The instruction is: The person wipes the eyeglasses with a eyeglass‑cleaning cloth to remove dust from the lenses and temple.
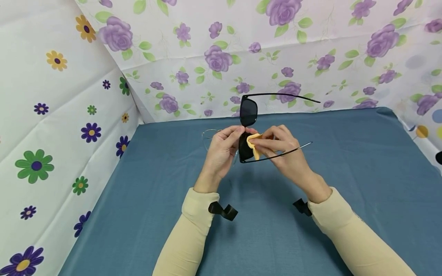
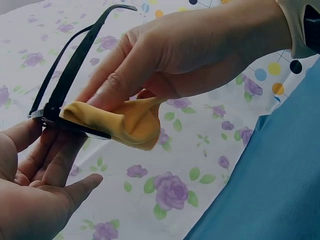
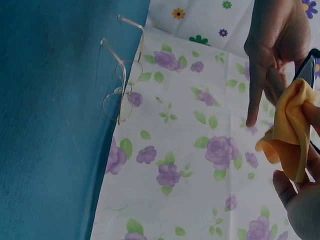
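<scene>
Black-framed sunglasses [image 1: 248,112] with dark lenses are held up above the table, temples unfolded and pointing right in the head view. My left hand [image 1: 223,147] pinches the frame near the bridge between thumb and fingers. With my right hand [image 1: 284,149] I pinch a yellow cloth [image 1: 254,143] against the lens nearer to me. In the left wrist view the cloth [image 2: 125,120] is folded over the lens, under the right thumb and fingers. The right wrist view shows the cloth [image 3: 291,127] hanging loosely, with the sunglasses cut off at the edge.
Behind my left hand, thin wire-framed eyeglasses [image 3: 122,90] stand on the blue tablecloth [image 1: 165,199], temples unfolded. A floral sheet [image 1: 193,69] rises behind the table, and another flowered sheet [image 1: 62,145] bounds the left side.
</scene>
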`<state>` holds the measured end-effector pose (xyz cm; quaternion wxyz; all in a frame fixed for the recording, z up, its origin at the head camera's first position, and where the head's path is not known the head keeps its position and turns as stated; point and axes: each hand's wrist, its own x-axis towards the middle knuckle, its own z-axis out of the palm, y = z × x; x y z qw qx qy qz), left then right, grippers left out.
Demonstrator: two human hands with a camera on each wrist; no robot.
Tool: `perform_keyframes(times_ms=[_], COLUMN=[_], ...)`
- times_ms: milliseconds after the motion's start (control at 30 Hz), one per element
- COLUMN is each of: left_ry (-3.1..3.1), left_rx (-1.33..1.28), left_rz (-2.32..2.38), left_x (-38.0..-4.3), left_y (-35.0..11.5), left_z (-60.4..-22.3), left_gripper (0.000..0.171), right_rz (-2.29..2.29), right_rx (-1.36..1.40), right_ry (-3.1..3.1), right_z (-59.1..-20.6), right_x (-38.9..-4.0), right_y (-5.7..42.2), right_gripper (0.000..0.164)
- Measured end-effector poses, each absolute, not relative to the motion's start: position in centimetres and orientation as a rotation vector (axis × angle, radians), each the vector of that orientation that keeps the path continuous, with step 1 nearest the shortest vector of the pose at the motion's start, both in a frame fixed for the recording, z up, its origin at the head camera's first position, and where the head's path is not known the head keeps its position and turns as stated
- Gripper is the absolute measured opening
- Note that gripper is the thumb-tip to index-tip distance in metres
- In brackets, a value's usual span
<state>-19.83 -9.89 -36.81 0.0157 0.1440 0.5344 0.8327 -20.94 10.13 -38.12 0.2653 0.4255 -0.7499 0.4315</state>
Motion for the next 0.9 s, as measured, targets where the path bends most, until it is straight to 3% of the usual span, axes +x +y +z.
perform_keyframes(times_ms=[300,500,900], left_ry=[1.686,1.681,1.690], left_rx=[0.440,0.432,0.411], left_rz=[2.612,2.607,2.606], left_x=[-19.8,-19.8,-19.9], left_y=[-9.8,-9.8,-9.3], left_z=[-36.8,-36.8,-37.2], left_gripper=[0.025,0.024,0.025], right_rz=[1.180,1.181,1.284], right_rx=[1.254,1.170,1.292], right_ry=[-2.067,-2.107,-1.918], right_z=[-37.7,-37.8,-38.0], right_x=[-20.4,-20.6,-20.4], right_y=[10.0,10.2,9.4], right_gripper=[0.032,0.030,0.041])
